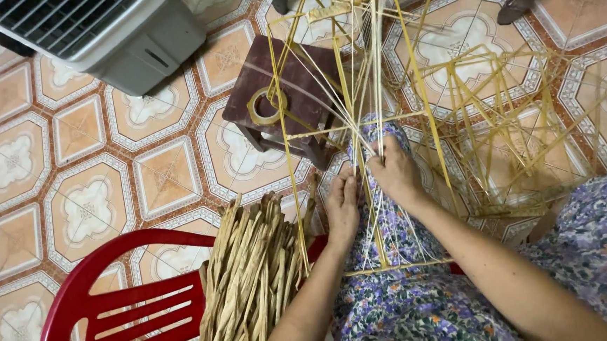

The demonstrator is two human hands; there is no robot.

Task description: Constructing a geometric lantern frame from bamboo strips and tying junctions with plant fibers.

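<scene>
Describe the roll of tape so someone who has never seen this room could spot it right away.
Find the grey box fan at the top left, then look right to the small dark brown wooden stool. The tan ring of tape lies flat on its seat, the only round thing among straight bamboo sticks.

Head camera, steep downward, close over lap

Beneath me the tiled floor spread out in orange and white octagon patterns. On it stood a small dark brown stool with a roll of tape lying on its seat. A grey fan housing sat at the far left, a red plastic chair stood close by, and finished bamboo frames rested to my right.
</scene>
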